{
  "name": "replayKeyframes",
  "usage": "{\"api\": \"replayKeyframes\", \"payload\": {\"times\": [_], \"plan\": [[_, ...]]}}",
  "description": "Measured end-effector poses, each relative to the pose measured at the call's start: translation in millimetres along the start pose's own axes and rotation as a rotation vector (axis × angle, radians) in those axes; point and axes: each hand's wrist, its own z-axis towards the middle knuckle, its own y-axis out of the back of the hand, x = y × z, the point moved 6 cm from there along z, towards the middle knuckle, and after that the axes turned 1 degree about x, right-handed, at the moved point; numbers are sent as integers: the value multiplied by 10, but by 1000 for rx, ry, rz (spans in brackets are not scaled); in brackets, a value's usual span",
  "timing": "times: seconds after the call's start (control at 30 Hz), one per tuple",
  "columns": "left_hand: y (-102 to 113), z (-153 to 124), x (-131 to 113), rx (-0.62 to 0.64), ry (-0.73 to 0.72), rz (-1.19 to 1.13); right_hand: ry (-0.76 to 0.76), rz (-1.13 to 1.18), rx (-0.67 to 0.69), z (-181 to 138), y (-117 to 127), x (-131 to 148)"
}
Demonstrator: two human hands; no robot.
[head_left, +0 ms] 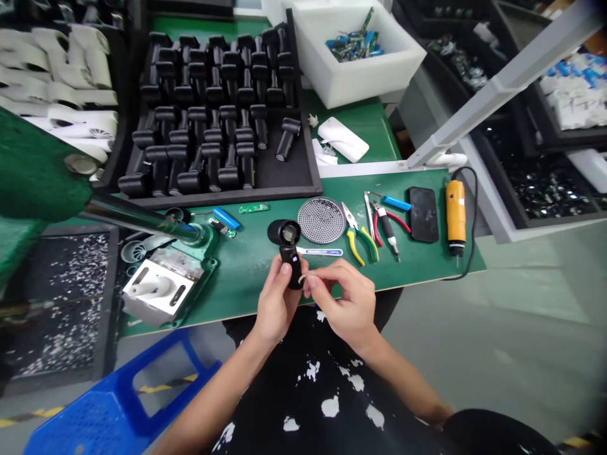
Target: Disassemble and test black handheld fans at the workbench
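Note:
My left hand (276, 297) is wrapped round the handle of a small black hand-held fan body (287, 243), its round head pointing away from me over the green mat (417, 259). My right hand (345, 298) is pinched at the handle's lower end, its fingertips on a small pale part too tiny to name. Both hands sit at the mat's near edge. A round perforated grille (322, 219) lies just beyond the fan head, and a thin white strip (320, 251) lies beside it.
A black tray (303, 170) of several black fan bodies stands behind. Yellow-handled pliers (359, 239), red cutters (386, 224), a black phone (423, 213) and an orange electric screwdriver (456, 216) lie right. A press fixture (164, 284) sits left, a white bin (355, 50) far back, a blue crate (118, 404) below.

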Motion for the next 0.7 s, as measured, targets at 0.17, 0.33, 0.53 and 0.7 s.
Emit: {"api": "replayKeyframes", "payload": {"times": [0.17,0.33,0.53,0.7], "plan": [[-173,25,-160,107,-34,-64,-61,175,-86,-41,93,-229],[-217,-37,-230,95,-57,-3,-224,106,-19,-24,22,-700],[-228,-89,-262,68,-54,-21,-292,51,54,-65,-33,-841],[-193,-82,-307,39,-68,-37,-357,103,64,-64,-36,-872]]}}
